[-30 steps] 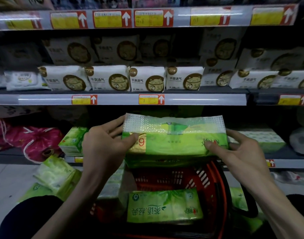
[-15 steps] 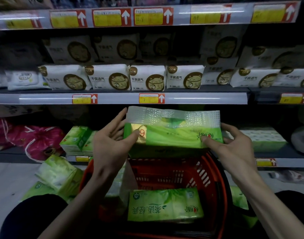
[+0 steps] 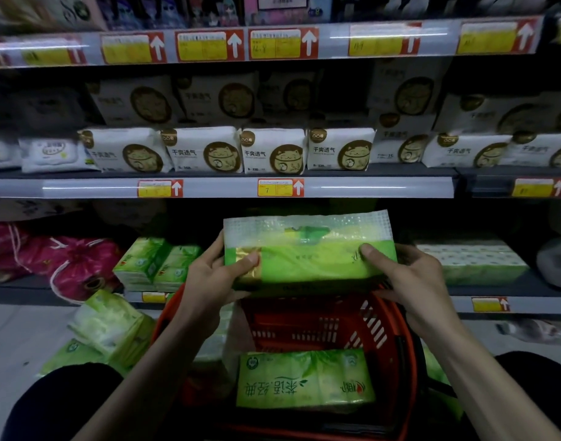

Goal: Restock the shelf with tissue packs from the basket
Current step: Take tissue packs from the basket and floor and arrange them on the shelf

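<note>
head view: both hands (image 3: 209, 281) grip tissue pack (image 3: 311, 259) above basket (image 3: 384, 329)

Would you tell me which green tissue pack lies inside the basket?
The pack lying flat in the basket, below the held pack gripped by the left hand and right hand; the others sit on the shelf or floor.

I hold tissue pack (image 3: 309, 259): bright green, gold patch, clear dotted top. Red basket (image 3: 397, 316). White cat packs (image 3: 273, 151), middle shelf (image 3: 368, 187): brown-gold roundels. Pink bags (image 3: 78, 265), lower shelf (image 3: 527, 284) left end.
</note>
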The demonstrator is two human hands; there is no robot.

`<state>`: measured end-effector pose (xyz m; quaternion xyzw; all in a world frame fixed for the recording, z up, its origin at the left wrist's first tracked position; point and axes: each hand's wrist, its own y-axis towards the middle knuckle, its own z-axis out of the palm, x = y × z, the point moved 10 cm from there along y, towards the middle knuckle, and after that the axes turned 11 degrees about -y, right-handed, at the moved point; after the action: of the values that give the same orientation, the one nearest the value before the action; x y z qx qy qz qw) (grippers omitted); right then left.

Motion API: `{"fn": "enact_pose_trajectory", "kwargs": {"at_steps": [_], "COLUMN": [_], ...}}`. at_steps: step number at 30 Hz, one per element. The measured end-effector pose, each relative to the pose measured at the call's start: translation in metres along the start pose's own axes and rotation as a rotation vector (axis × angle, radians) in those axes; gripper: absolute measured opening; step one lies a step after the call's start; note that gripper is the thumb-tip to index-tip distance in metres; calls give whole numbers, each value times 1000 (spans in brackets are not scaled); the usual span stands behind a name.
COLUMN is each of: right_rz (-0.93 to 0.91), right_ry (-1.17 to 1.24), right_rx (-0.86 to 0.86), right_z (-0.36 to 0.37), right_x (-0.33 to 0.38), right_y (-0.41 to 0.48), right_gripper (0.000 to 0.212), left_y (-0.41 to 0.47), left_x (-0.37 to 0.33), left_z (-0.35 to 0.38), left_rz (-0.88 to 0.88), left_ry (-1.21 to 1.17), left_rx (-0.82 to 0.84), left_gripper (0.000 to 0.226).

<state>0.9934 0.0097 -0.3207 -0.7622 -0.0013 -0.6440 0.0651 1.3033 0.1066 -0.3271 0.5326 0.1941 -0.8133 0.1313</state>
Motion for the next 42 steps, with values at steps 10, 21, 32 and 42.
{"fn": "enact_pose_trajectory", "kwargs": {"at_steps": [10, 21, 32, 42], "right_rz": [-75, -162, -62, 101], "right_ry": [-42, -274, -446, -276], "right_rx": [-4, 127, 164, 278], "right_z": [-5, 43, 75, 109], "right_x": [9, -13, -65, -103], "right_y": [-17, 37, 129, 188], "right_gripper": [44, 72, 53, 53], "left_y": [-9, 48, 149, 211], "left_x": [-35, -16, 12, 62], "left_z": [-1, -34, -45, -63], "left_rz": [225, 269, 162, 52], "left_ry": [255, 260, 340, 618], "left_rx": [139, 134, 143, 139], "left_gripper": [67, 72, 70, 31]}}
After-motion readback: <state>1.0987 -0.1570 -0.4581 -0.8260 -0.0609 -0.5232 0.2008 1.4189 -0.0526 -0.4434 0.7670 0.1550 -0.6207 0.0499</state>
